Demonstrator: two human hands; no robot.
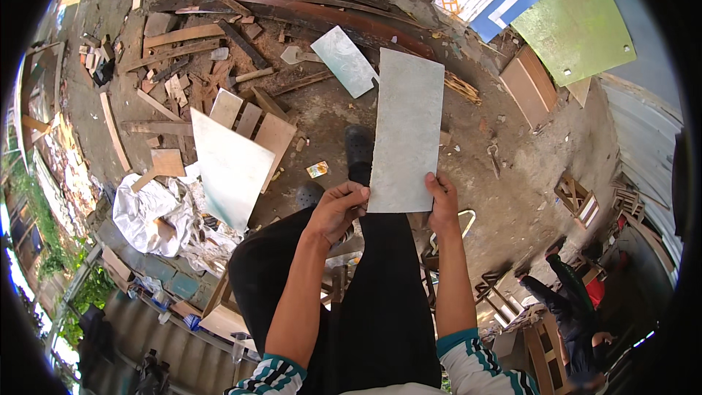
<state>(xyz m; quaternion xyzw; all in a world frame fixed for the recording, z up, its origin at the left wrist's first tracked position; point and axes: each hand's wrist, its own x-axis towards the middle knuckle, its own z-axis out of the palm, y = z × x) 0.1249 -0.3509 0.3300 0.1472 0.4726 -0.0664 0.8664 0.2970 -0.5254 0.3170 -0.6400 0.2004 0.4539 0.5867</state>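
Observation:
A pale grey rectangular board (pixel 406 132) is held up in front of me, its long side pointing away over my knees. My left hand (pixel 339 211) grips its near left corner, thumb on top and fingers curled below. At the near right edge my right hand (pixel 442 205) clasps it the same way, with the fingers mostly hidden behind the board. Past its far left edge, a smaller pale board (pixel 346 62) with a greenish tint lies on the ground. To the left a white panel (pixel 230 164) leans on some wooden pieces.
Wood scraps and planks (pixel 190 33) litter the ground at the far left. A white sack (pixel 150 219) lies left of my legs. Green panel (pixel 578 29) and brown boards (pixel 528 88) stand at the far right. Another person (pixel 574 307) is at the lower right, near small wooden stools (pixel 578 201).

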